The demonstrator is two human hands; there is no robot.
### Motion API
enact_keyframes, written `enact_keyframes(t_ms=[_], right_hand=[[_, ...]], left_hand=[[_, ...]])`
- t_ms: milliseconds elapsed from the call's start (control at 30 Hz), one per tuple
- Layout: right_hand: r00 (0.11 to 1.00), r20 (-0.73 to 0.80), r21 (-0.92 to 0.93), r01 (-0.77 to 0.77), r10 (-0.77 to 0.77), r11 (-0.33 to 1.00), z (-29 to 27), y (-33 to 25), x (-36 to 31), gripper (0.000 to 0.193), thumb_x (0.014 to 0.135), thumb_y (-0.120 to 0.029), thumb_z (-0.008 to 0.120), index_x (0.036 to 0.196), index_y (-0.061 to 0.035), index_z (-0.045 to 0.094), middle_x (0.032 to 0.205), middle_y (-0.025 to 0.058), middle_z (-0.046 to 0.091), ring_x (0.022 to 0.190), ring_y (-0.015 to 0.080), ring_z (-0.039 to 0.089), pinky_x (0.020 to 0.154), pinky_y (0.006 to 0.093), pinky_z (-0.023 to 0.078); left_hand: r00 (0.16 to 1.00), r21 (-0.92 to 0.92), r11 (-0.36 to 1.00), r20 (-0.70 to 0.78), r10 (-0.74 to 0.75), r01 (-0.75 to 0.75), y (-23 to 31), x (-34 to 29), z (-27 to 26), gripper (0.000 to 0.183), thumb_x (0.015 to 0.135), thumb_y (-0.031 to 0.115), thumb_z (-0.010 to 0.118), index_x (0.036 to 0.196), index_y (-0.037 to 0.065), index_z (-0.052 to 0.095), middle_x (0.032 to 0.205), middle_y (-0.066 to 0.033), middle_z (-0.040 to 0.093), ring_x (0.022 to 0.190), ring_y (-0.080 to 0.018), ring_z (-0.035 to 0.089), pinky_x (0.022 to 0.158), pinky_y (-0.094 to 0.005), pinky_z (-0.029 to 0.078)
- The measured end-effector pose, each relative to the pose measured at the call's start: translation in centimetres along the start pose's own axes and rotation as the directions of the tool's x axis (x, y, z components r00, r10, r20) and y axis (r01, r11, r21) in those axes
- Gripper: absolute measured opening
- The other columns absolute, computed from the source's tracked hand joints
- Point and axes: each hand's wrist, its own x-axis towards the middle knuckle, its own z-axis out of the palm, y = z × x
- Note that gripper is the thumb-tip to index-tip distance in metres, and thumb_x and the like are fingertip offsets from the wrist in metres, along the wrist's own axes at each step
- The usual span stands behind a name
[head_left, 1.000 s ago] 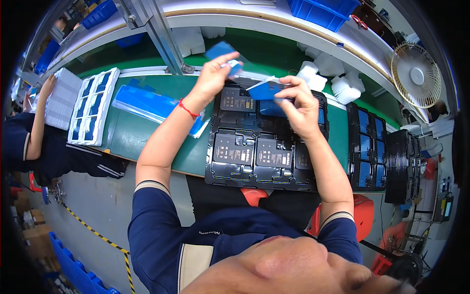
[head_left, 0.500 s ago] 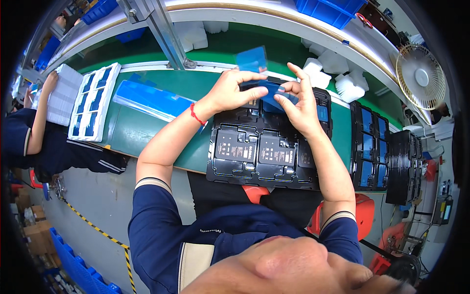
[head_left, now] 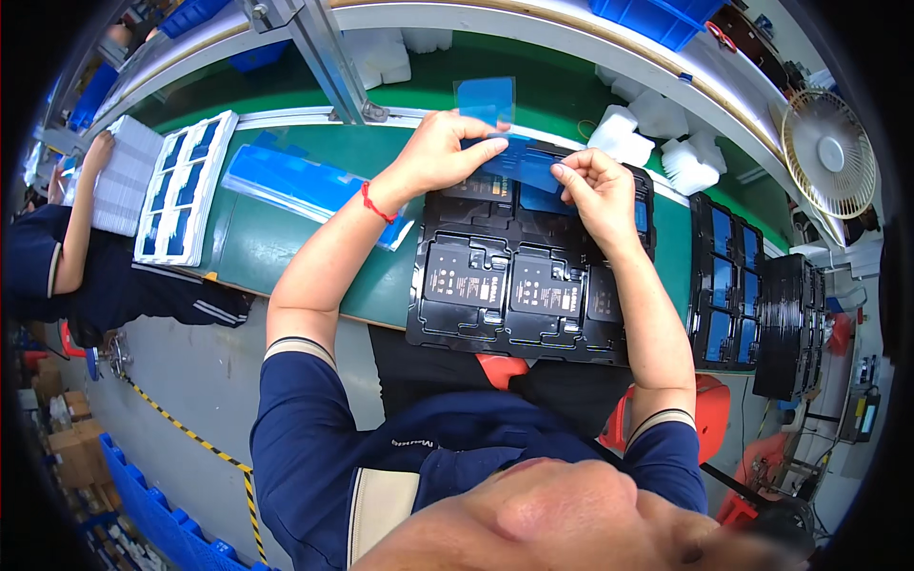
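Over the far side of a black plastic tray point(head_left: 447, 326), a thin translucent blue film point(head_left: 522, 162) stretches between my hands. My left hand point(head_left: 446, 152) pinches its left part between thumb and fingers, and a blue, clear-edged flap point(head_left: 486, 98) stands up beyond the fingertips. My right hand point(head_left: 600, 190) is closed at the fingertips on the film's right edge. In the tray's pockets lie flat black battery packs point(head_left: 464, 284) with pale printing; one pocket in the far row shows blue under the film. My right forearm hides part of the tray's right side.
Left of the tray, a pile of blue film sheets point(head_left: 295, 181) lies on the green table point(head_left: 381, 290). A white tray point(head_left: 186, 195) with blue pieces stands beyond, near a co-worker's arm point(head_left: 81, 214). At right are another black tray point(head_left: 724, 285), stacked trays point(head_left: 785, 324) and a fan point(head_left: 828, 152).
My right hand has lowered slightly and its spread fingers have closed on the film's right edge. The film is now stretched flatter between both hands. The view has shifted a little.
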Motion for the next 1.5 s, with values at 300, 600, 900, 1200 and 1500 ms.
enact_keyframes(t_ms=[300,600,900,1200,1500], right_hand=[[0.946,0.136,0.177,-0.317,0.295,0.932,0.4,-0.1,0.0,0.013,0.083,-0.011,0.071,0.086,-0.0025,0.062,0.064,-0.0005,0.059,0.05,0.0047,0.05,0.045,0.0194,0.041],[0.881,0.218,0.074,-0.444,0.42,0.893,3.5,-1.1,2.4,0.011,0.081,-0.003,0.07,0.081,0.0,0.059,0.063,0.0035,0.057,0.043,0.0061,0.047,0.034,0.0206,0.038],[0.866,0.22,0.102,-0.477,0.448,0.873,4.1,-0.1,2.7,0.012,0.08,-0.003,0.071,0.079,0.0004,0.06,0.064,0.0047,0.059,0.042,0.0054,0.046,0.034,0.0203,0.036],[0.872,0.218,0.076,-0.464,0.439,0.883,4.3,-0.2,2.6,0.011,0.079,-0.003,0.07,0.079,0.0015,0.06,0.065,0.0055,0.06,0.041,0.005,0.046,0.033,0.0198,0.036],[0.868,0.218,0.053,-0.467,0.447,0.882,4.3,-0.2,2.6,0.011,0.079,-0.003,0.07,0.079,0.0017,0.061,0.065,0.0059,0.06,0.041,0.0052,0.046,0.034,0.0197,0.036]], left_hand=[[0.56,0.469,0.873,-0.691,0.456,-0.133,-0.2,1.3,-7.9,0.027,0.085,-0.003,0.051,0.109,-0.005,0.063,0.108,-0.0227,0.064,0.102,-0.034,0.063,0.09,-0.0357,0.047],[0.606,0.453,0.877,-0.656,0.451,-0.161,1.8,0.5,-9.0,0.035,0.085,-0.009,0.044,0.114,-0.002,0.062,0.105,-0.021,0.065,0.099,-0.0317,0.064,0.087,-0.0347,0.048],[0.631,0.433,0.879,-0.629,0.454,-0.201,1.7,0.7,-8.5,0.037,0.084,-0.009,0.043,0.116,-0.002,0.06,0.1,-0.0224,0.064,0.091,-0.034,0.064,0.082,-0.0362,0.049],[0.651,0.445,0.874,-0.608,0.455,-0.195,1.3,0.6,-8.6,0.037,0.084,-0.008,0.043,0.117,-0.002,0.059,0.1,-0.0228,0.064,0.091,-0.0346,0.064,0.081,-0.0368,0.05],[0.64,0.428,0.873,-0.609,0.469,-0.233,0.4,1.0,-8.4,0.037,0.084,-0.008,0.044,0.117,-0.002,0.059,0.1,-0.0222,0.065,0.089,-0.0338,0.065,0.08,-0.0358,0.051]])
